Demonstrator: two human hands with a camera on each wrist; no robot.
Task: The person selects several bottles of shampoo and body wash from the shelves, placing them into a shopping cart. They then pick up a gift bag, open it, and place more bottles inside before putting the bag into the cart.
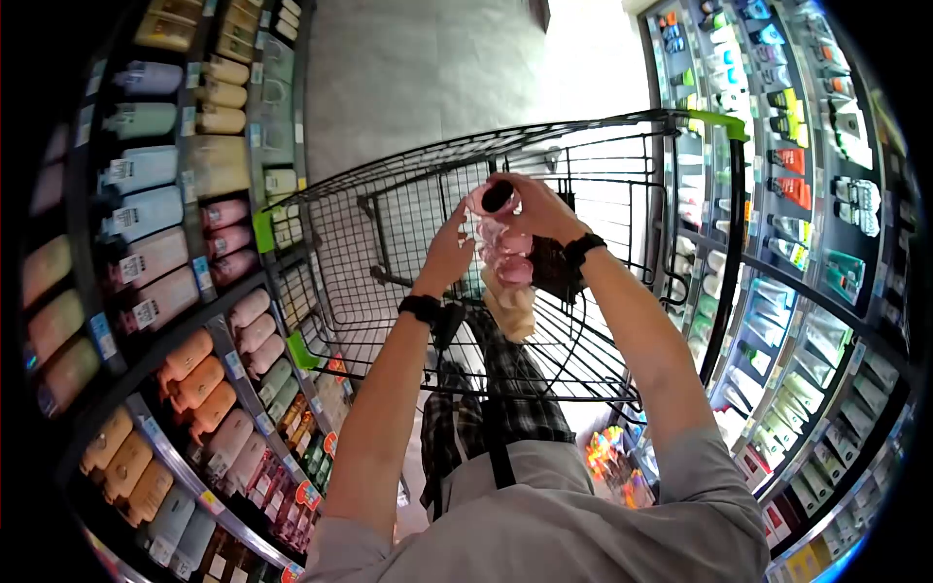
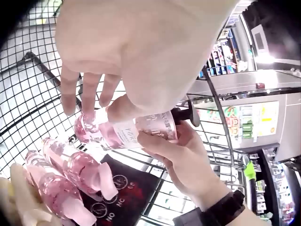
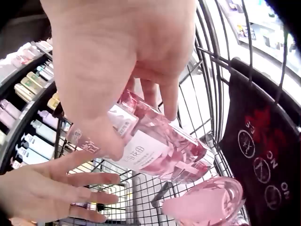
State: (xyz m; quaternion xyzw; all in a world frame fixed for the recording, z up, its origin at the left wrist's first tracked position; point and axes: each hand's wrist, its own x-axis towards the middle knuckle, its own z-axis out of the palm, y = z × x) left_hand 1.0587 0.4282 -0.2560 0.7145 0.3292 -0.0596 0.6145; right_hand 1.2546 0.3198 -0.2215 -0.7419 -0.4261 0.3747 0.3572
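A clear pink bottle (image 1: 478, 201) with a dark pump top and white label is held over the shopping cart (image 1: 340, 291). My right hand (image 1: 542, 209) grips it, thumb on one side and fingers on the other, as the bottle (image 3: 150, 146) shows in the right wrist view. My left hand (image 1: 450, 255) is beside it with fingers straight and spread; in the left wrist view its thumb overlaps the bottle (image 2: 127, 134). Below lie two more pink bottles (image 2: 84, 169) with pale pink tops. A beige item (image 1: 510, 313) lies near them, its kind unclear.
A black panel (image 3: 258, 150) with white circle symbols hangs inside the cart. Shelves of pump bottles (image 1: 146, 262) line the left, and shelves of tubes and packs (image 1: 787, 185) the right. Grey floor (image 1: 418, 78) extends ahead. Bright colourful packages (image 1: 607, 452) sit low at the right.
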